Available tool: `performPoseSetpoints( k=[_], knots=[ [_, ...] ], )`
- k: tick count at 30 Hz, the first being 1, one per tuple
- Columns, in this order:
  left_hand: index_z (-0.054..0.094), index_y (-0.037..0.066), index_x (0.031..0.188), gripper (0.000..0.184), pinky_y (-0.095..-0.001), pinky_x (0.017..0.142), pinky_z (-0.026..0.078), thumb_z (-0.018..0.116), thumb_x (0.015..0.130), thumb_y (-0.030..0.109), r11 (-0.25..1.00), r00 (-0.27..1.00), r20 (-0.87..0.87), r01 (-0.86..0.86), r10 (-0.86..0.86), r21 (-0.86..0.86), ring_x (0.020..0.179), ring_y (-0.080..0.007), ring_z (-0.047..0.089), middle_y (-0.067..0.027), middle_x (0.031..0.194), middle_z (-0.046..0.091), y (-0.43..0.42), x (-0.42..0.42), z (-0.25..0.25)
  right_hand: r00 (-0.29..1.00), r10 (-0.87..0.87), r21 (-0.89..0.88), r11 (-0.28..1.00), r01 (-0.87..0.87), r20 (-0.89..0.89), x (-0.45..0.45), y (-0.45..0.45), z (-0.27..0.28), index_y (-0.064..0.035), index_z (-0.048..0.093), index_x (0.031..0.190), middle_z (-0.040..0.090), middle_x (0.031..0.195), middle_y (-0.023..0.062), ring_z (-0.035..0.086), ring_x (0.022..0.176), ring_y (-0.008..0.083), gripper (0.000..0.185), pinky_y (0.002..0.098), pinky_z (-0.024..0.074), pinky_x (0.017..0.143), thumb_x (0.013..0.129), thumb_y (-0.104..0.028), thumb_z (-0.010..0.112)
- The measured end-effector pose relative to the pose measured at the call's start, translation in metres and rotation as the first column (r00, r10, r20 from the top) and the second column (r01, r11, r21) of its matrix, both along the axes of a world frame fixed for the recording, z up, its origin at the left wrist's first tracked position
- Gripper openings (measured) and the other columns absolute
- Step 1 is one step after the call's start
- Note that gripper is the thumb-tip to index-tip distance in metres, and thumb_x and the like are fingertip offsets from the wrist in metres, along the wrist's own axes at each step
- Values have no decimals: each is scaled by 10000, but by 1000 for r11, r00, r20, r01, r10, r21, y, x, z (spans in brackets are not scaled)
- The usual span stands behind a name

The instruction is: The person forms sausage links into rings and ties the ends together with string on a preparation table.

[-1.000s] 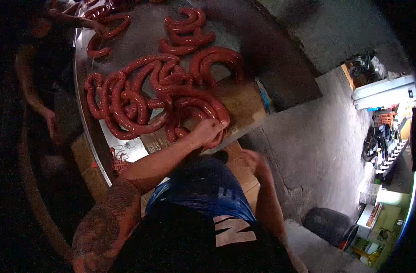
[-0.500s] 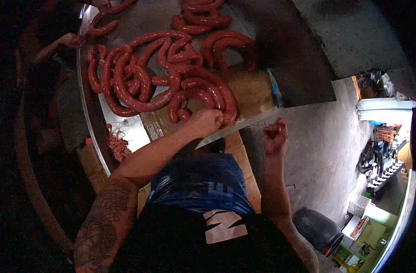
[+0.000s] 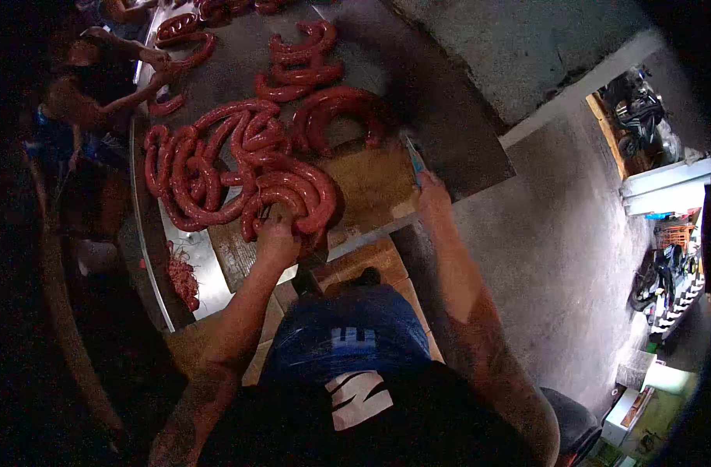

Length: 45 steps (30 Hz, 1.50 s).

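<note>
My right hand (image 3: pixel 432 194) is closed at the blue handle of a knife (image 3: pixel 415 158), whose blade points away from me over the right edge of the wooden board (image 3: pixel 363 187). My left hand (image 3: pixel 278 240) has its fingers closed at the near ends of a coiled red sausage (image 3: pixel 318 191); bits of string show there, and the exact grip is partly hidden. A big tangle of raw sausage (image 3: pixel 204 167) lies to the left, touching the coil. Beyond the board rests a curved sausage loop (image 3: pixel 336 101).
Further sausage rings (image 3: pixel 301 66) lie deeper on the metal table (image 3: pixel 371 47). A bundle of reddish strings (image 3: pixel 182 278) sits at the near left corner. Across the left edge, another person's arms (image 3: pixel 130 97) handle sausage. The concrete floor (image 3: pixel 542 257) is to the right.
My right hand has moved forward and left from the string to the knife handle. My left hand has shifted from the right side of the coil to its near ends. The view has shifted.
</note>
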<state>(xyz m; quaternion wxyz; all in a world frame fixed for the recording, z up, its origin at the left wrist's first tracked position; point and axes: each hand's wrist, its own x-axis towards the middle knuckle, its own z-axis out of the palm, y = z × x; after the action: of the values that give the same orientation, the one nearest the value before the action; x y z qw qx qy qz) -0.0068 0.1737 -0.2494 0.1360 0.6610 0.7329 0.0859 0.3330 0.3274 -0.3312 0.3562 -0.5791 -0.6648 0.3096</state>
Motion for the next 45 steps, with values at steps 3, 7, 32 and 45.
performPoseSetpoints(
  k=[3,7,32,45],
  knots=[
    [645,86,1050,346,-475,843,425,651,711,158,996,990,-141,41,-30,78,983,-359,549,-170,1050,574,-13,-16,-17,691,84,29,988,-150,718,-3,13,23,-26,506,1175,555,1168,155,518,1109,336,375,434,454,904,817,-113,578],
    [691,23,878,149,-423,836,445,615,785,112,983,994,-28,112,-109,144,942,-292,576,-146,927,622,-36,-13,14,849,195,-160,978,-133,491,27,3,35,-43,487,1202,591,1104,143,579,990,338,409,421,470,827,809,-101,584],
    [305,104,1425,565,-351,841,518,518,905,42,852,-323,813,384,484,-355,907,-166,607,-36,1031,582,14,11,42,739,666,-144,745,-652,102,-103,-79,84,-73,588,1160,593,1108,150,580,1006,333,307,404,473,868,886,-200,531],
    [414,79,1364,519,-274,804,469,486,856,2,835,-140,874,397,464,-380,852,-145,575,-30,914,592,17,-53,24,933,360,-156,920,-359,-19,-71,-98,85,-83,559,1207,567,1198,161,563,1048,319,330,414,437,921,900,-204,562]
  ],
)
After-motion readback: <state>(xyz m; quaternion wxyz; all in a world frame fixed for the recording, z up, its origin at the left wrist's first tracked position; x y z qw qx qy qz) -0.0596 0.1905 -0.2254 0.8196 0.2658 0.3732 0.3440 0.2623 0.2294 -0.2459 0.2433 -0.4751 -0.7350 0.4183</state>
